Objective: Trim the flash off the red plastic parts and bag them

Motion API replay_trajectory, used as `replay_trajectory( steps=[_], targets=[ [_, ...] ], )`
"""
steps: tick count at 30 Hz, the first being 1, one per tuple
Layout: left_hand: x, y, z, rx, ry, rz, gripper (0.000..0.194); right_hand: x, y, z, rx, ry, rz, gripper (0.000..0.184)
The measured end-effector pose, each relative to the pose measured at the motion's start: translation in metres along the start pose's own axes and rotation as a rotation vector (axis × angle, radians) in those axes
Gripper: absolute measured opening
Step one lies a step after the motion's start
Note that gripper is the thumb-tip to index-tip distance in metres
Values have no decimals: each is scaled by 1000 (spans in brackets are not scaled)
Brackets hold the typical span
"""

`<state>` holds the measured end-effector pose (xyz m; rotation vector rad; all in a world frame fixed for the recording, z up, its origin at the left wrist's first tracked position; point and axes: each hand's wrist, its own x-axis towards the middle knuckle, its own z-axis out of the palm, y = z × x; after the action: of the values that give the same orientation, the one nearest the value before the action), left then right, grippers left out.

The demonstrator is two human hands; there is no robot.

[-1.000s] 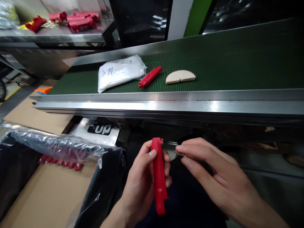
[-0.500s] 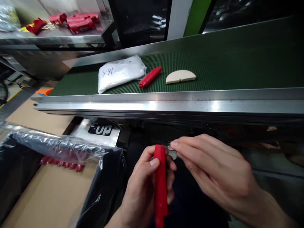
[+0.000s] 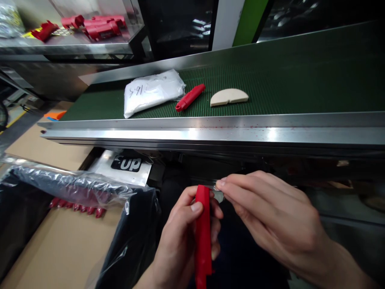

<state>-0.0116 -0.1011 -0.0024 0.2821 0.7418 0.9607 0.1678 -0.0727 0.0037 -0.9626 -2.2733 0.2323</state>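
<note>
My left hand (image 3: 183, 228) is wrapped round a long red plastic part (image 3: 203, 228), held upright below the conveyor with its top end towards the belt. Thumb and fingers press on it near the top. At the right of that top end, my right hand (image 3: 270, 212) pinches a small, thin metal blade (image 3: 215, 187) between thumb and fingertips. The blade's tip is close to the part's upper right edge; whether it touches I cannot tell. Most of the blade is hidden by the fingers.
On the green conveyor belt (image 3: 300, 80) lie a white plastic packet (image 3: 153, 92), a red tubular part (image 3: 190, 97) and a cream half-round piece (image 3: 229, 96). A plastic-lined box (image 3: 69, 245) with several red parts stands lower left. Red housings (image 3: 102, 30) sit on a metal shelf.
My right hand and the blade have shifted very slightly at the part's top edge. The left hand's hold on the red part looks the same.
</note>
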Motion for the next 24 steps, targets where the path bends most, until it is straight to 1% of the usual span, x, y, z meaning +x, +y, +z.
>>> replay_trajectory(
  steps=[8, 12, 14, 17, 20, 24],
  targets=[
    [2, -2, -7, -36, -17, 9, 16, -4, -6, 2, 4, -33, -22, 38],
    [4, 1, -6, -34, 37, 15, 15, -8, -11, 2, 13, -62, -13, 36],
    [4, 3, -5, -24, 45, 21, 15, -10, -13, 2, 19, -88, -12, 36],
    [5, 7, -5, -23, 19, 26, 16, -14, -18, 3, 17, -113, -19, 35],
    [8, 11, -6, -28, 2, 9, 16, -15, -24, 2, 16, -103, -25, 33],
    [14, 15, -5, -29, 10, 62, 15, -13, -30, 1, -10, -154, -58, 29]
  ],
)
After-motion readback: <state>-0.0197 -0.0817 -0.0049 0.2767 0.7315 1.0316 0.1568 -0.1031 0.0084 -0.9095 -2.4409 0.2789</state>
